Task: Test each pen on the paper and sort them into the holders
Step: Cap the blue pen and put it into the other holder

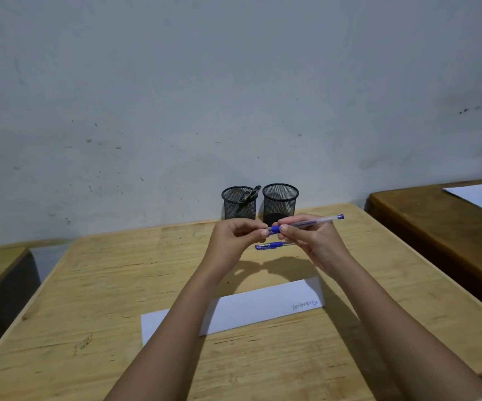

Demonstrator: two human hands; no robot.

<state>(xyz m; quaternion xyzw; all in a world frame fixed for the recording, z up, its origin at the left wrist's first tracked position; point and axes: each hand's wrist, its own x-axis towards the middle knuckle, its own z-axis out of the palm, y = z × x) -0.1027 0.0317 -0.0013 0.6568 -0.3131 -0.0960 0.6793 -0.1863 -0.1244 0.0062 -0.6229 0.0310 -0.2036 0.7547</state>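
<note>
Both hands are raised above the middle of the wooden desk (89, 285), meeting on one blue pen (306, 224). Her or his right hand (312, 241) has its fingers curled snugly round the clear barrel near the blue grip, with the far end of the pen sticking up and to the right past the knuckles. At the other end the left hand (234, 235) pinches with thumb and fingertips closed; whether it has the cap or the tip between them I cannot tell from where I stand. A second blue pen (271, 246) lies flat on the desk just below the hands, its right part hidden behind the right hand. Nearer the person, a strip of white paper (262, 308) lies across the desk with a line of scribbles near its right end. Against the wall stand two black mesh holders side by side: the left holder (239, 204) has dark pens leaning in it, while the right holder (280, 202) shows none that I can make out
</note>
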